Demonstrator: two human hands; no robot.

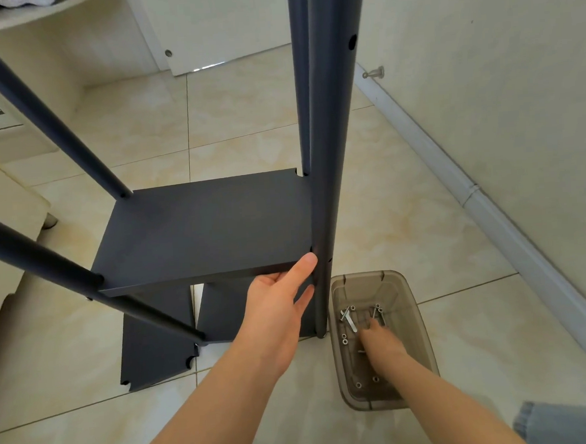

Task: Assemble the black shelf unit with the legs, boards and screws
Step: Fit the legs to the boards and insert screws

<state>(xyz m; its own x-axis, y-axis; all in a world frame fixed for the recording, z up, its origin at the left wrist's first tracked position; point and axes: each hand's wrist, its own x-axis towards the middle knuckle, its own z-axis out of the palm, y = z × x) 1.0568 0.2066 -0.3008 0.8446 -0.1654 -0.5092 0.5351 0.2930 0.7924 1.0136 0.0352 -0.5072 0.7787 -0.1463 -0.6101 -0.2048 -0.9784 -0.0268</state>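
Left hand [279, 308] pinches the front edge of the raised board [202, 227], thumb on top, fingers beneath, just beside the near right leg [320, 185]; right hand [377, 340] is down in the smoky plastic bin [421, 317] among loose screws [347, 316], finger set unreadable.
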